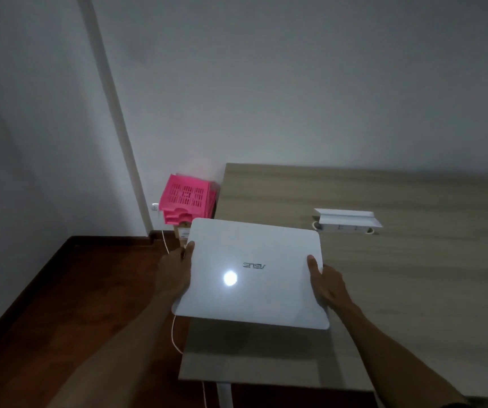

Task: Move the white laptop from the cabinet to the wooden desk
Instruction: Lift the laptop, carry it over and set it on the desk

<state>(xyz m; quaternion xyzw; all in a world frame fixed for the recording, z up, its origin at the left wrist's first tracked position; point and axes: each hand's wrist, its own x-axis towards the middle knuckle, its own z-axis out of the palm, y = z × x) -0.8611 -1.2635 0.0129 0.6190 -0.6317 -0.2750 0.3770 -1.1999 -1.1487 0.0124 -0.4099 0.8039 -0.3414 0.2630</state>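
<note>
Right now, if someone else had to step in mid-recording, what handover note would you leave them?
Left hand: gripping the laptop's left edge, thumb on the lid.
Right hand: gripping its right edge, thumb on the lid.
Laptop: closed, lid up, held over the desk's near-left corner, its left side overhanging the desk edge. Whether it already touches the top cannot be told.
Also on the desk: a white power strip, farther back and to the right, apart from the laptop.
Done: laptop is off the cabinet and at the desk.
Left: shift it right so it sits fully on the desk, set it down, release both hands.
</note>
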